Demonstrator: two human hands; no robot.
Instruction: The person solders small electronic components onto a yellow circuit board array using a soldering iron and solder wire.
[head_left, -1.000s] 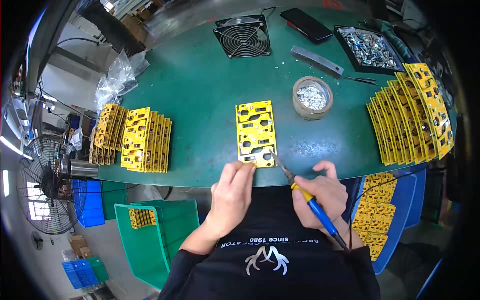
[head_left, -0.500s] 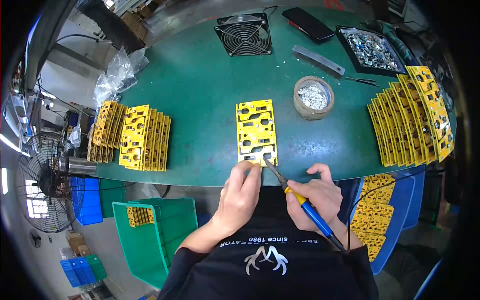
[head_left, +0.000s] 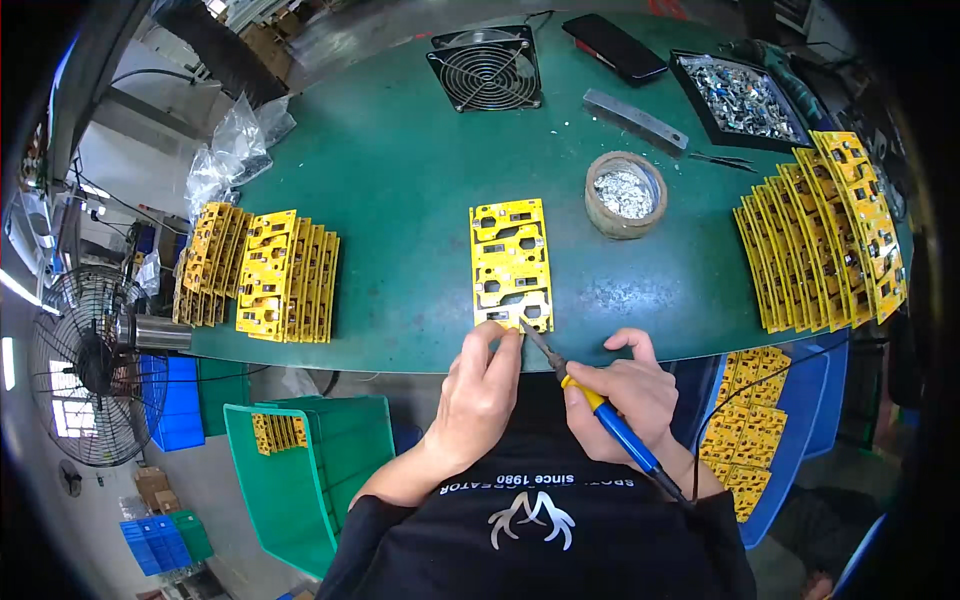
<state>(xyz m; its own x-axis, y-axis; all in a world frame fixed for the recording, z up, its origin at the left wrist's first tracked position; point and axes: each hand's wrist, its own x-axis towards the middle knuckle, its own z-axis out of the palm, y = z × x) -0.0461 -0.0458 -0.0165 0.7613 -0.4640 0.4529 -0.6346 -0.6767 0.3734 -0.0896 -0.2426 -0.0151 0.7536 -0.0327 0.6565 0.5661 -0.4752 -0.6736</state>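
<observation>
A yellow circuit board (head_left: 511,262) with cut-outs and small dark parts lies flat near the front edge of the green table. My left hand (head_left: 478,385) is closed, thumb and finger pinching the board's near edge; the exact contact is partly hidden by the fingertips. In my right hand (head_left: 630,400) is a soldering iron (head_left: 622,430) with a blue and yellow handle, held like a pen. Its metal tip touches or hovers just over the board's near end, close beside my left fingertips; I cannot tell which.
Stacks of yellow boards stand left (head_left: 288,277) and right (head_left: 820,235). A round pot (head_left: 597,205) of silvery bits, a metal bar (head_left: 635,120), tweezers (head_left: 722,160), a parts tray (head_left: 700,130) and a small fan (head_left: 488,75) sit beyond. Below the edge are a green bin (head_left: 350,470) and blue bin (head_left: 790,460).
The soldering iron's tip has shifted slightly left along the board's near end, my right hand moving with it. My left hand and the board look nearly still.
</observation>
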